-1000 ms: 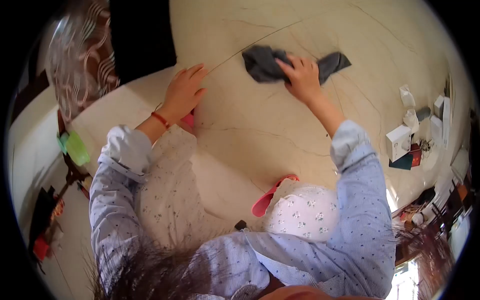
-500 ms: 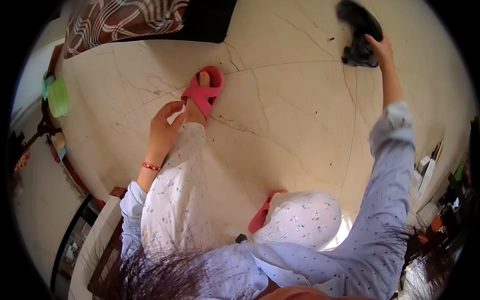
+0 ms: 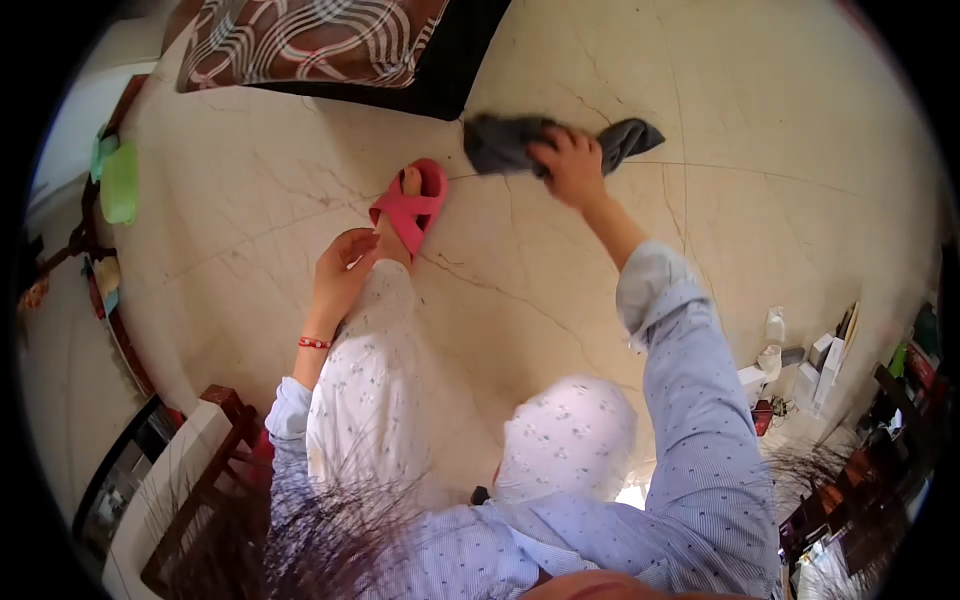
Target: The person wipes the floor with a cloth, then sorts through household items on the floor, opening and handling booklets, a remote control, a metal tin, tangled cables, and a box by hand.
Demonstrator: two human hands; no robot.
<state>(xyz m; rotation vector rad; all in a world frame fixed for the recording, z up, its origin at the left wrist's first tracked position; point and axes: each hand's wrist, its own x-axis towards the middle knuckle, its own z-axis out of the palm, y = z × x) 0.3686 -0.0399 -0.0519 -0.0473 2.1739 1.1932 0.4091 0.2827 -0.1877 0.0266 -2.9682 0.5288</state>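
Observation:
My right hand (image 3: 572, 170) is closed on a dark grey cloth (image 3: 500, 145), which lies bunched on the pale tiled floor (image 3: 520, 240), one end trailing out to the right of my fingers. Some blur runs along the cloth's left part. Beside my lower left leg, just above the ankle, is my left hand (image 3: 343, 275). Its fingers are loosely bent with a gap at the thumb, and nothing shows in it. On my left foot is a pink slipper (image 3: 412, 208) with crossed straps.
At the top stands a low black piece of furniture (image 3: 440, 85) with a brown patterned cover (image 3: 310, 45). A green plastic tub (image 3: 119, 183) is at the left edge. White boxes (image 3: 822, 370) and small items stand at the right. My bent right knee (image 3: 570, 430) is close below.
My right hand has swept the cloth left across the floor, from the upper right to near the black furniture. The view has shifted slightly; my left hand stays by the ankle.

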